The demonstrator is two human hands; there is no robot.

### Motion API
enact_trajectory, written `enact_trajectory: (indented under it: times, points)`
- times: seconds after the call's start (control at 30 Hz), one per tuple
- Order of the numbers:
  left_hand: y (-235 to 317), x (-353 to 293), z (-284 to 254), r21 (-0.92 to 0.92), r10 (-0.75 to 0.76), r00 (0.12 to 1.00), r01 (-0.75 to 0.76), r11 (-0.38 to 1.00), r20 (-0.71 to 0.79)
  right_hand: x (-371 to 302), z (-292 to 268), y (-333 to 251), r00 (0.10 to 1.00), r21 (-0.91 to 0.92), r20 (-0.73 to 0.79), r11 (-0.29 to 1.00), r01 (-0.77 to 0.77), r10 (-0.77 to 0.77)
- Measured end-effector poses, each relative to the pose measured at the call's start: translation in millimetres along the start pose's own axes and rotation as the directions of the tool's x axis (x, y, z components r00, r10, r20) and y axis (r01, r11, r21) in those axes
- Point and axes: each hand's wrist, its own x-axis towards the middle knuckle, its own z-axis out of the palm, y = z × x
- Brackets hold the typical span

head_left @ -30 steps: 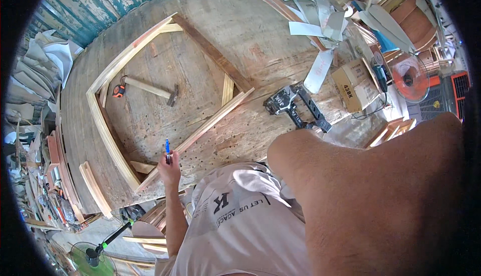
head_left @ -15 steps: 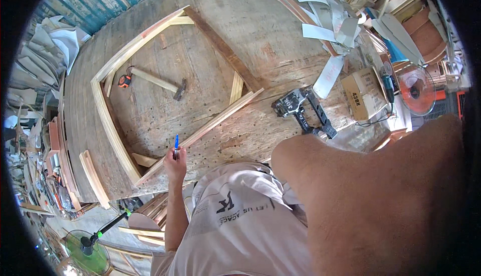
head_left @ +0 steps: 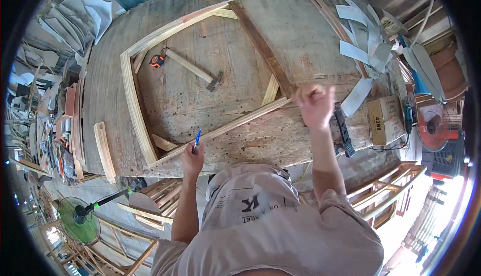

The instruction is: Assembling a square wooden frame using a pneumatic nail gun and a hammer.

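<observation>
Near the table's front edge, my left hand [head_left: 192,160] is closed around a blue pen [head_left: 197,138] that points upward. It is beside the near rail of a wooden frame [head_left: 132,95]. My right hand [head_left: 315,109], slightly blurred, is at the frame's near right corner with bent fingers apart and nothing visible in them. Whether it touches the corner I cannot tell. Pale wood makes up most of the frame, with one dark brown side [head_left: 260,49] and short diagonal corner braces [head_left: 271,89]. Inside it lie a hammer [head_left: 192,67] and an orange-black tape measure [head_left: 157,61].
A dark power tool [head_left: 343,134] lies partly hidden behind my right hand. Farther right are a cardboard box [head_left: 385,120], white sheet templates [head_left: 353,51] and a red fan [head_left: 433,128]. Loose wood strips [head_left: 103,151] lie left, and a green fan [head_left: 79,221] stands below.
My right arm, earlier raised close to the camera, has come down, and its hand is now at the frame's corner. The view has shifted. My left hand still holds the pen, now more tilted.
</observation>
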Motion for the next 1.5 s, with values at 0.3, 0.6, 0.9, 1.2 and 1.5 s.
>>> enact_trajectory:
  times: [0.3,0.6,0.9,1.2,1.5]
  points:
    - [-8,12,5,0.037,0.012,0.999,-0.011,0.999,-0.039,-38,-115,106,0.911,-0.608,-0.387,0.704,-0.368,0.142]
    - [-24,18,11,0.094,0.029,0.999,-0.027,0.995,-0.022,-54,-125,127,0.884,-0.687,-0.413,0.561,-0.461,0.221]
    - [-24,19,22,0.118,-0.029,0.999,0.023,0.993,0.046,-65,-136,143,0.911,-0.642,-0.347,0.652,-0.403,0.221]
    - [-32,18,31,0.132,-0.053,0.996,0.043,0.990,0.072,-76,-136,145,0.891,-0.873,-0.300,0.279,-0.401,0.341]
    - [-30,4,-1,-0.036,0.092,0.995,-0.091,0.995,0.047,-120,-89,153,0.836,-0.846,-0.360,0.232,-0.480,0.415]
